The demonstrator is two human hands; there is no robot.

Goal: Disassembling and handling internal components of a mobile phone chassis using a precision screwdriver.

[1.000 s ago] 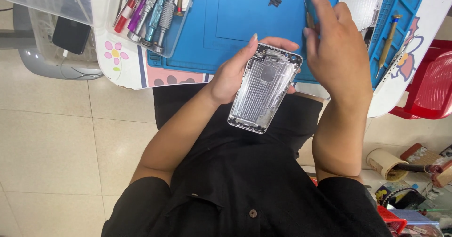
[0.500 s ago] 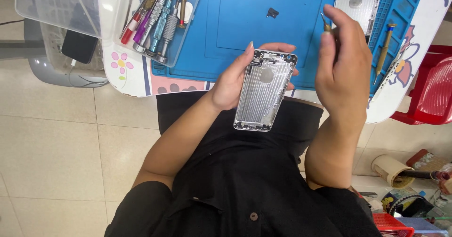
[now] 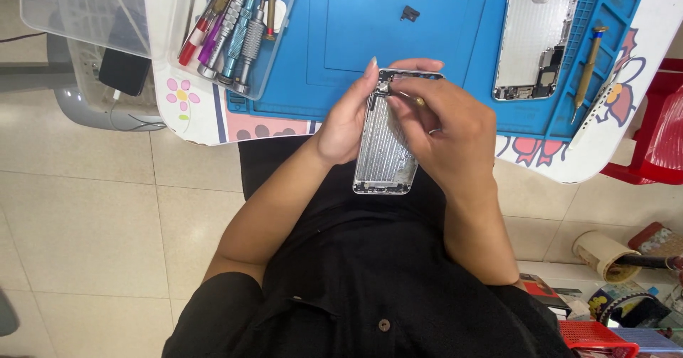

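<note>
The left hand (image 3: 348, 119) cradles the silver phone housing (image 3: 384, 148) just off the worktop's near edge, inner side up, steadying it. The right hand (image 3: 445, 134) pinches a thin tool (image 3: 411, 99) at its top corner, for close work.

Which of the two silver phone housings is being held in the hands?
The nearer housing, gripped by the left hand over the lap with the right hand at its top. The other housing lies untouched on the blue mat.
</note>
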